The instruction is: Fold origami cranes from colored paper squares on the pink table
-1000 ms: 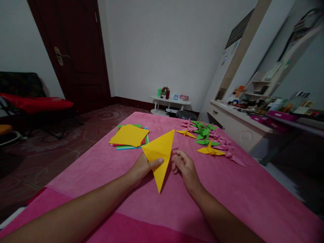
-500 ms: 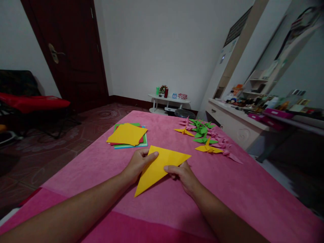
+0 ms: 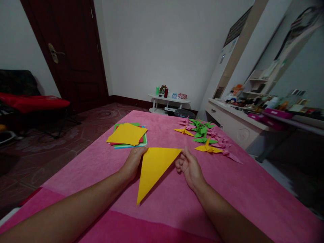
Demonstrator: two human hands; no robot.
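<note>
A yellow paper triangle (image 3: 153, 167) lies on the pink cloth of the table (image 3: 177, 209), long point toward me. My left hand (image 3: 133, 162) grips its left corner, fingers tucked under the edge. My right hand (image 3: 189, 166) pinches the right corner between thumb and curled fingers. Both hands hold the top edge level, just above the cloth.
A stack of coloured paper squares (image 3: 127, 135) with yellow on top lies behind my left hand. Several folded paper cranes (image 3: 205, 136) in green, pink and yellow sit at the back right. A dresser (image 3: 235, 126) stands to the right, a dark door (image 3: 65, 50) back left.
The triangle has been turned from a tall upright shape to lying with its top edge level. Both hands slid outward to its two upper corners.
</note>
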